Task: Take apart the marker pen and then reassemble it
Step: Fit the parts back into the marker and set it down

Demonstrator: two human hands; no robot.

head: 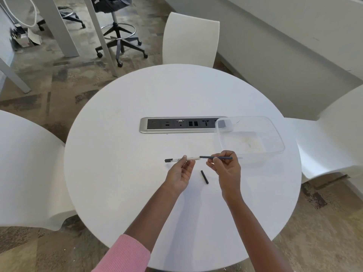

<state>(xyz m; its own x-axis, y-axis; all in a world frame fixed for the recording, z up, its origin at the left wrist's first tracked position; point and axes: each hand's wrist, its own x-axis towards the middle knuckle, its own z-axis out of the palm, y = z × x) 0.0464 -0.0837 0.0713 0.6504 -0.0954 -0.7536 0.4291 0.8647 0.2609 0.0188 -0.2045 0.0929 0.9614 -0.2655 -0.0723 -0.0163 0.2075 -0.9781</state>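
We judged ourselves mid-task: our left hand (179,174) pinched the white marker barrel (182,159), our right hand (225,167) pinched the dark ink core (216,157) at its open end, just above the table (137,183). Whether withdrawing or reinserting, we couldn't tell; the next move needed straight alignment. A black cap (204,177) lay at six o'clock.

Table (121,173): smooth white, matt sheen. Socket strip (144,125) at table centre: brushed metal frame. Box (275,134) right of strip: clear glossy plastic. Sleeve (125,254): pink ribbed knit. Floor (49,79): rough mottled carpet.
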